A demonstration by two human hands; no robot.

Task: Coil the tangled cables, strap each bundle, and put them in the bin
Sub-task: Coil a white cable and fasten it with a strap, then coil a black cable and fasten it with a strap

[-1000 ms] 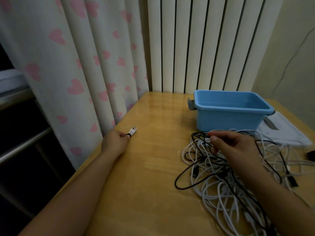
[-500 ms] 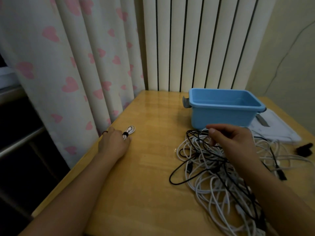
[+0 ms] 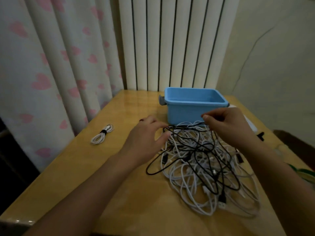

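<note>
A person's two bare arms reach over a wooden bench toward a tangled heap of white and black cables lying on its right half. The right hand pinches a black cable between thumb and fingertips, lifting a strand above the heap. The left hand is at the heap's left edge, fingers loosely spread, fingertips at that black strand; whether it grips the strand cannot be told. Just behind the heap stands a blue bin, which looks empty. Well apart, near the bench's left edge and the heart-print curtain, lies one small white cable bundle, coiled and bound with a dark strap, not yet in the bin.

The step in hand appears to be freeing a black cable from the tangle, early in the task, since most cables are uncoiled. The next move likely calls for drawing that strand out slowly while the other hand holds down the heap, as the black loops thread through the white ones and could drag them along.
</note>
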